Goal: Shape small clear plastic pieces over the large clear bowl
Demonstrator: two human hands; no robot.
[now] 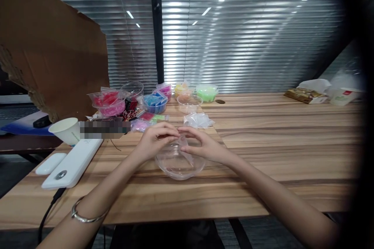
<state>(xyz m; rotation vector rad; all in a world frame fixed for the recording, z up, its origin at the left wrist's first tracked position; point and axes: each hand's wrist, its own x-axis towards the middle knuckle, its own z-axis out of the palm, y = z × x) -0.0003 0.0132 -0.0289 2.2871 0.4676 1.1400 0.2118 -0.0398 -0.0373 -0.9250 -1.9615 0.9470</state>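
Observation:
A clear round plastic bowl [178, 171] sits on the table in front of me. Above it, a small translucent plastic bag [186, 155] is pinched between my two hands. My left hand [157, 140] grips its upper edge with curled fingers. From the other side, my right hand [201, 143] holds the bag with thumb and fingers bent around it. Whatever the bag contains is too faint to make out. Just beyond my hands lies a pile of clear plastic bags [199, 120].
Behind stand plastic bowls with pink [109, 103], blue [155, 103] and green [207, 92] contents, and a clear bowl [189, 103]. On the left are a paper cup [66, 131] and a white cabled device [73, 163]. A tissue pack [306, 95] lies far right.

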